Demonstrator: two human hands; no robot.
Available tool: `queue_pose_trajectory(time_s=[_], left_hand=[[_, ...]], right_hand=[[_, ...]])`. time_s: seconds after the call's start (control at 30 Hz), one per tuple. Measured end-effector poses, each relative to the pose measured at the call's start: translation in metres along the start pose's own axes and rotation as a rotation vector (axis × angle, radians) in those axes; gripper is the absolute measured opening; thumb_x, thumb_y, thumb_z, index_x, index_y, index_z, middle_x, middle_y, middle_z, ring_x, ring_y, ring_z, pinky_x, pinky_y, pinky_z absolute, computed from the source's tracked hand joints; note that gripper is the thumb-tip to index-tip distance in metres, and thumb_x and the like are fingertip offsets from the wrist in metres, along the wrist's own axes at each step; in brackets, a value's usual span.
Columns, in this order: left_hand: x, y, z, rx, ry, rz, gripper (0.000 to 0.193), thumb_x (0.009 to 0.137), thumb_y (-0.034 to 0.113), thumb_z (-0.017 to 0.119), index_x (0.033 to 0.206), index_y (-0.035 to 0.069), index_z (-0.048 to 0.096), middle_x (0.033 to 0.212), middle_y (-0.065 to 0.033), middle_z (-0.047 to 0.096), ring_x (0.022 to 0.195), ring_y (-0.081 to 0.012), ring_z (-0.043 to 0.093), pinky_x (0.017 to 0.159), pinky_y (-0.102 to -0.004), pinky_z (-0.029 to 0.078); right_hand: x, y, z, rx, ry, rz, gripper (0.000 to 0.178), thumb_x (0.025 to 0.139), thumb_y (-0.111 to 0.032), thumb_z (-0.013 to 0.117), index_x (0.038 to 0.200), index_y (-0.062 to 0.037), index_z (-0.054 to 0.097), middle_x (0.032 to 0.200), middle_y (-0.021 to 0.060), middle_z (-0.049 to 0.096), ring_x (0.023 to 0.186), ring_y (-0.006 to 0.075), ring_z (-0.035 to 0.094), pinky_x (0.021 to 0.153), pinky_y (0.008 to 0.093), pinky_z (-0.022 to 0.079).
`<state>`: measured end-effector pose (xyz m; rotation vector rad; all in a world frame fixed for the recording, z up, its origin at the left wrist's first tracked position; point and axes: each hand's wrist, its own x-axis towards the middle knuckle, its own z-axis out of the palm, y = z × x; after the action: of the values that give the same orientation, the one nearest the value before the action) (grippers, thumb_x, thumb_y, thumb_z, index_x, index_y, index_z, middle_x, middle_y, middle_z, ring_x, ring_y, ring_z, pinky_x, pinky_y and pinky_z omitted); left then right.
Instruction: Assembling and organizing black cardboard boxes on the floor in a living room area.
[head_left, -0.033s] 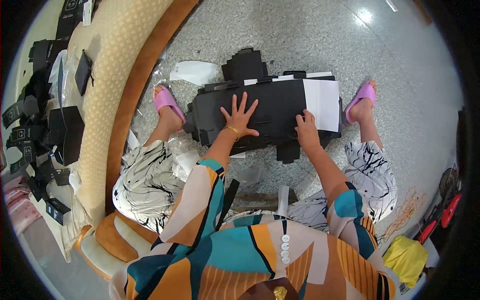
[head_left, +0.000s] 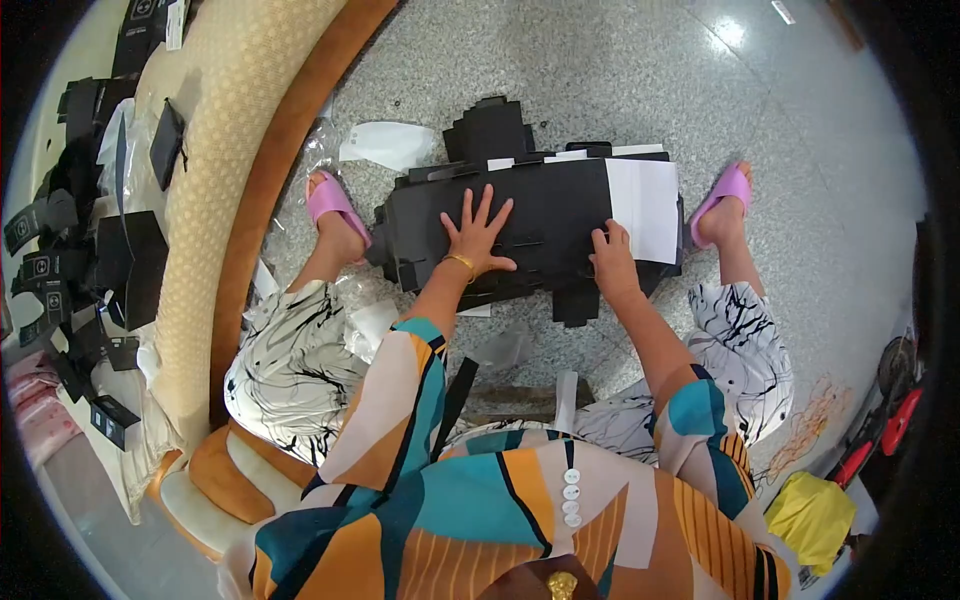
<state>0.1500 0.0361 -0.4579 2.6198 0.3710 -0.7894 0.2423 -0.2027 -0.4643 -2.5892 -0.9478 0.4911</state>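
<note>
A stack of flat black cardboard box blanks (head_left: pixel 560 190), with tabs jutting from its edges, lies on the floor between my feet. My left hand (head_left: pixel 478 238) rests flat on the top sheet, fingers spread and holding nothing. At the right part of the stack my right hand (head_left: pixel 614 260) has its fingers curled in, fingertips at the border where black meets a white panel (head_left: pixel 643 210). Whatever those fingertips pinch is hidden beneath them.
A cream sofa with a brown base (head_left: pixel 250 170) runs along the left, with several small black boxes (head_left: pixel 115 420) beyond it. Clear plastic (head_left: pixel 500 345) and a white sheet (head_left: pixel 388 146) lie on the floor. A yellow bag (head_left: pixel 812 515) sits at lower right.
</note>
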Motion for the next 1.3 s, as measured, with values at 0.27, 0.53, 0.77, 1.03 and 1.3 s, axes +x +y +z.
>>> queue_pose_trajectory(time_s=[0.27, 0.53, 0.77, 1.03, 1.3], left_hand=[[-0.024, -0.050, 0.042, 0.005, 0.210, -0.196, 0.083, 0.074, 0.053, 0.054, 0.139, 0.025, 0.011, 0.145, -0.0069, -0.004, 0.133, -0.0300, -0.003, 0.097, -0.0629, 0.004], [-0.016, -0.065, 0.033, -0.053, 0.030, -0.250, 0.089, 0.075, 0.053, 0.054, 0.139, 0.023, 0.000, 0.144, -0.0070, -0.014, 0.132, -0.0313, -0.011, 0.098, -0.0621, 0.004], [-0.025, -0.051, 0.005, -0.050, -0.030, -0.283, 0.090, 0.075, 0.049, 0.058, 0.139, 0.024, 0.000, 0.144, -0.0079, -0.013, 0.132, -0.0319, -0.010, 0.098, -0.0620, 0.008], [-0.077, -0.068, -0.049, -0.064, 0.268, -0.219, 0.076, 0.076, 0.043, 0.059, 0.137, 0.021, 0.019, 0.144, -0.0130, 0.003, 0.132, -0.0319, 0.002, 0.099, -0.0585, 0.014], [-0.144, -0.172, -0.161, -0.178, 1.168, -0.120, 0.045, 0.071, 0.023, 0.064, 0.111, 0.006, 0.054, 0.111, -0.0174, 0.053, 0.104, -0.0331, 0.049, 0.091, -0.0385, 0.037]], right_hand=[[0.000, -0.003, 0.009, -0.262, -0.043, -0.043, 0.068, 0.071, 0.007, 0.052, 0.132, -0.0024, 0.025, 0.121, 0.0241, 0.032, 0.113, 0.0373, 0.034, 0.092, 0.0379, 0.039], [0.003, -0.008, 0.009, -0.302, -0.067, -0.059, 0.065, 0.070, 0.007, 0.052, 0.130, 0.0006, 0.028, 0.122, 0.0242, 0.031, 0.113, 0.0375, 0.033, 0.093, 0.0352, 0.039], [0.004, -0.014, -0.009, -0.325, -0.166, -0.051, 0.065, 0.071, -0.002, 0.058, 0.129, 0.0009, 0.028, 0.121, 0.0241, 0.033, 0.111, 0.0385, 0.035, 0.093, 0.0392, 0.035], [-0.030, -0.042, -0.029, -0.347, 0.145, -0.189, 0.061, 0.069, 0.000, 0.058, 0.124, 0.0010, 0.034, 0.120, 0.0205, 0.039, 0.115, 0.0355, 0.036, 0.094, 0.0415, 0.033], [-0.059, -0.037, -0.026, -0.090, -0.197, -0.196, 0.039, 0.070, -0.005, 0.056, 0.108, -0.0022, 0.049, 0.105, 0.0195, 0.051, 0.098, 0.0346, 0.050, 0.081, 0.0409, 0.042]])
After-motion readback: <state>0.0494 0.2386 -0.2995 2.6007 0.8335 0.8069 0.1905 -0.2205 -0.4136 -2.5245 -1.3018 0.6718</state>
